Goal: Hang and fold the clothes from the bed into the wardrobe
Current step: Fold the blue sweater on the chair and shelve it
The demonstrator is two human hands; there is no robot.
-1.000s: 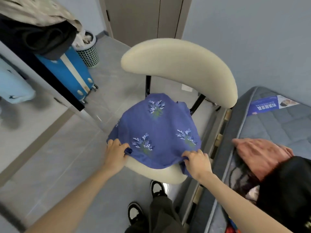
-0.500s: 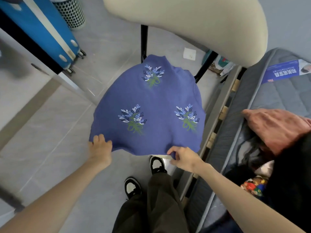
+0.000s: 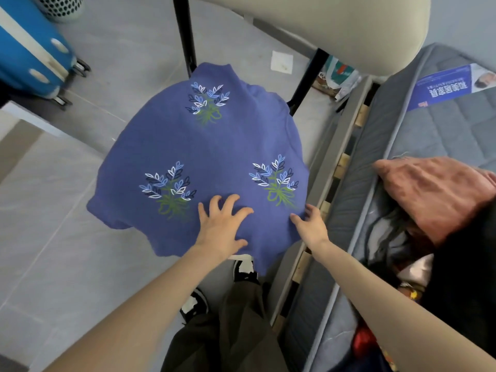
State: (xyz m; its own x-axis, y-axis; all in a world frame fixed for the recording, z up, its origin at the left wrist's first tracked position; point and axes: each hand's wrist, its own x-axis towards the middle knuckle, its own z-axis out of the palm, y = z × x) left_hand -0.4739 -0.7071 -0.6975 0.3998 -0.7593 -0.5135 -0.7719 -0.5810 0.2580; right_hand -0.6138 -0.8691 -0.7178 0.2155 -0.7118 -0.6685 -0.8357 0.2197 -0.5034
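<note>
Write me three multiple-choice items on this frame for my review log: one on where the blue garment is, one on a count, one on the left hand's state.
1. Where does the blue garment lie?
A. on the mattress
B. on the floor
C. spread over the chair

2. How many flower sprigs does it show?
A. three
B. two
C. five

3. How is the left hand?
A. gripping a hanger
B. flat on the garment, fingers spread
C. curled in the air

Answers:
1 C: the cloth is draped in front of the cream backrest, between the black struts.
2 A: one sprig sits at the far end and two nearer the person.
3 B: the palm is down near the near edge with the fingers straight and apart.
</note>
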